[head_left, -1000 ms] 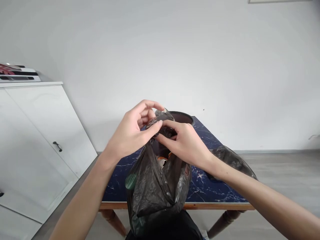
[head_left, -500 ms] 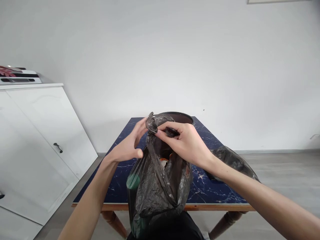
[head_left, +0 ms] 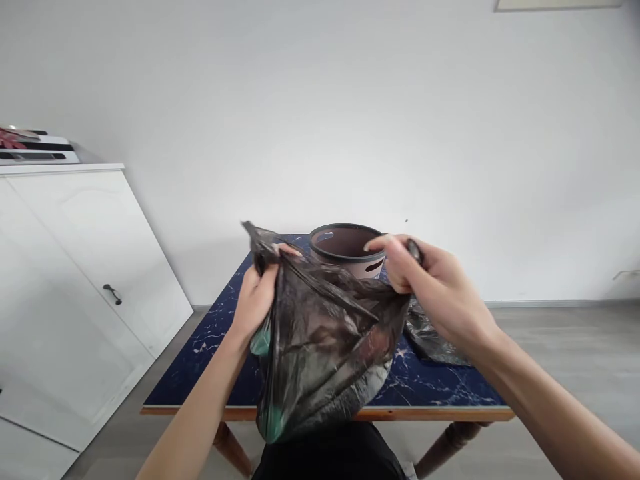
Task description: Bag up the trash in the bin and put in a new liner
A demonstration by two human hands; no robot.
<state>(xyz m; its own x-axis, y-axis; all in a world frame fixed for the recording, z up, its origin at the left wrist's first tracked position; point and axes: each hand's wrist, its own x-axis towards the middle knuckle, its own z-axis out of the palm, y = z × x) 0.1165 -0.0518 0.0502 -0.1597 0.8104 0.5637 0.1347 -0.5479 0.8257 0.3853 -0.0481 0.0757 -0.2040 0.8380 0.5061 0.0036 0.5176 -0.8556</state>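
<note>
A thin black plastic bag (head_left: 330,340) hangs stretched between my two hands at the table's front edge. Greenish and reddish contents show dimly through its film, with green shapes low on the left side; their kind is hidden. My left hand (head_left: 263,287) is closed round the gathered upper left corner, and a loose end sticks up past the fingers. My right hand (head_left: 417,267) grips the upper right corner in curled fingers, a bit of film poking out at the top, the index finger pointing left.
Behind the bag stands a brown bin (head_left: 347,257) with a dark rim and handle holes. Another black plastic bag (head_left: 435,337) lies on the right of the blue marbled table (head_left: 200,363). A white cabinet (head_left: 85,267) is at the left, a white wall behind.
My hands have moved apart, the left now gripping the bag's corner and the right pulled to the right. The bag is stretched wide and lifted, and more of the bin shows.
</note>
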